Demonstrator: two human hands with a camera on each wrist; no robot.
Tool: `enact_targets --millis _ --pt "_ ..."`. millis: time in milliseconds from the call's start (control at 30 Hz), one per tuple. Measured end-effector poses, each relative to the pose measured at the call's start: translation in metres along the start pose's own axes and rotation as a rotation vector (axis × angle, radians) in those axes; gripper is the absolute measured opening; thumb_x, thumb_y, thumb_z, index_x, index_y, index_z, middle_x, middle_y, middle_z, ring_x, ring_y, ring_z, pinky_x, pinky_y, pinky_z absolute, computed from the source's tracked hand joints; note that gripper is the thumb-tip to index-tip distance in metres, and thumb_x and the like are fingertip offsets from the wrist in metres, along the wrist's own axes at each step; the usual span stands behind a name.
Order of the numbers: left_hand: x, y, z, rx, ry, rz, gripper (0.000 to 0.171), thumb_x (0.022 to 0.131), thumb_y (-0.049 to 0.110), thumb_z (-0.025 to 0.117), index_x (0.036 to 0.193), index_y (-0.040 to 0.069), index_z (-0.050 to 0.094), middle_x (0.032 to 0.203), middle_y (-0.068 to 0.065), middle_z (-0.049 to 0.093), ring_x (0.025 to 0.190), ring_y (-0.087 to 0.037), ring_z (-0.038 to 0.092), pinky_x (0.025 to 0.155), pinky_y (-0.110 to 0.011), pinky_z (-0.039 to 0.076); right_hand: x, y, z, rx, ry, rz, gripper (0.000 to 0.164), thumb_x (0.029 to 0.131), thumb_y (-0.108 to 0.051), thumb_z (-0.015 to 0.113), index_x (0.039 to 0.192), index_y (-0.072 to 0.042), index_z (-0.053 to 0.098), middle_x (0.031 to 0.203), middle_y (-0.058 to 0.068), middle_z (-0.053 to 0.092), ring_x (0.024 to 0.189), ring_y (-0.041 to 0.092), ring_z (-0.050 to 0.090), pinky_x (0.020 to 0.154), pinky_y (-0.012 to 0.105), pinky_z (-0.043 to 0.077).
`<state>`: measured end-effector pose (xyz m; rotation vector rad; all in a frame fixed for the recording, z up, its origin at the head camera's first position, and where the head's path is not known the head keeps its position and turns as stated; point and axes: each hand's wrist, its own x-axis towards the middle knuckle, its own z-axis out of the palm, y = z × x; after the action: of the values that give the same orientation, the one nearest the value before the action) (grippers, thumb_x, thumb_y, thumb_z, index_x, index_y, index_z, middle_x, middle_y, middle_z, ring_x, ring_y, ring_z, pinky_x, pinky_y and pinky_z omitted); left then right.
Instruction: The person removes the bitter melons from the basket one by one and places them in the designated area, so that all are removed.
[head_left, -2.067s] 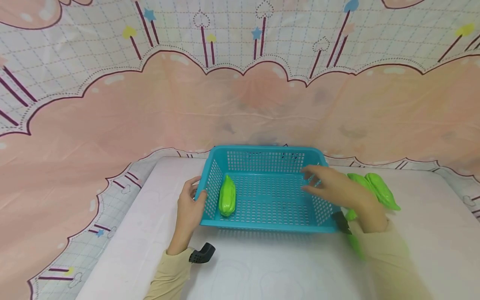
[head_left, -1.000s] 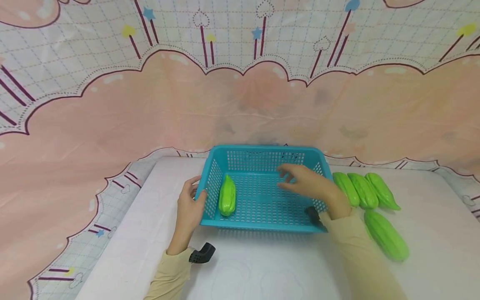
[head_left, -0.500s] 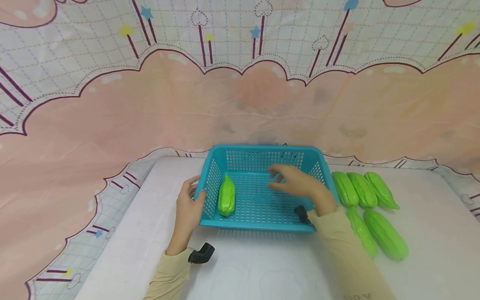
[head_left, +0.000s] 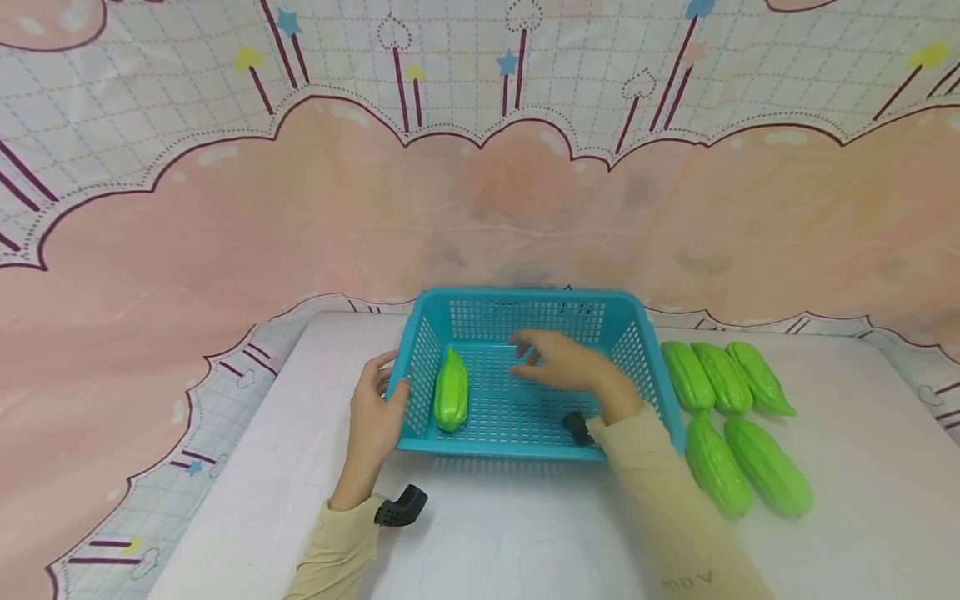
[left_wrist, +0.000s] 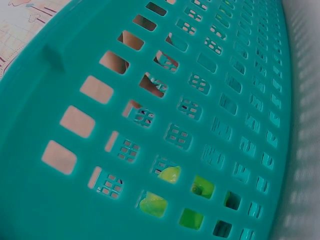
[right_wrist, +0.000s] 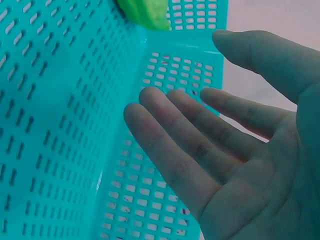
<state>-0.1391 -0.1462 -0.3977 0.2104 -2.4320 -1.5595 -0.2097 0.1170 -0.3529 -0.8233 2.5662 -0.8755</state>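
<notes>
A teal plastic basket with slotted walls stands on the white table. One green ridged gourd lies lengthwise inside it, along the left end. My left hand grips the basket's left rim, thumb on top and fingers outside. Through the holes of the basket wall, the left wrist view catches bits of the green gourd; no hand shows there. Over the middle of the basket hovers my right hand, holding nothing. Its fingers are extended and relaxed in the right wrist view, thumb apart.
Several more green gourds lie on the table right of the basket: a back row with a middle gourd, and a front pair including a gourd. A patterned pink-and-white cloth hangs behind the table. Black wrist cameras sit on both sleeves.
From the basket's right end, my right hand has moved left to over its middle, uncovering gourds on the right. My left hand keeps its grip on the rim. The gourd inside stays put.
</notes>
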Motion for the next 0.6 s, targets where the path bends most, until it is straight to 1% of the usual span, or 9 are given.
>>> enact_targets --millis 233,433,600 --pt "0.000 0.000 -0.001 0.000 -0.004 -0.004 0.046 0.098 0.007 0.050 0.144 0.004 0.045 0.130 -0.023 0.060 0.116 -0.035 0.060 0.090 -0.053 0.052 0.012 -0.002 0.007 0.023 -0.022 0.027 0.052 0.099 -0.025 0.061 0.144 -0.004 0.047 0.133 0.018 0.059 0.117 0.031 0.061 0.094 0.043 0.051" --pt "0.001 0.000 -0.001 0.003 -0.007 -0.008 0.047 0.098 0.007 0.050 0.144 0.005 0.045 0.130 -0.023 0.060 0.115 -0.035 0.060 0.089 -0.052 0.052 0.017 -0.009 0.012 0.050 -0.055 0.022 0.054 0.099 -0.025 0.060 0.146 -0.003 0.043 0.136 0.019 0.057 0.121 0.032 0.059 0.097 0.044 0.050" --pt "0.001 -0.001 0.000 0.002 -0.008 -0.005 0.047 0.098 0.007 0.050 0.145 0.004 0.044 0.129 -0.023 0.061 0.114 -0.034 0.061 0.088 -0.051 0.053 0.024 -0.012 0.018 0.064 -0.076 0.008 0.057 0.099 -0.025 0.059 0.148 -0.002 0.039 0.138 0.021 0.055 0.121 0.033 0.059 0.098 0.044 0.050"
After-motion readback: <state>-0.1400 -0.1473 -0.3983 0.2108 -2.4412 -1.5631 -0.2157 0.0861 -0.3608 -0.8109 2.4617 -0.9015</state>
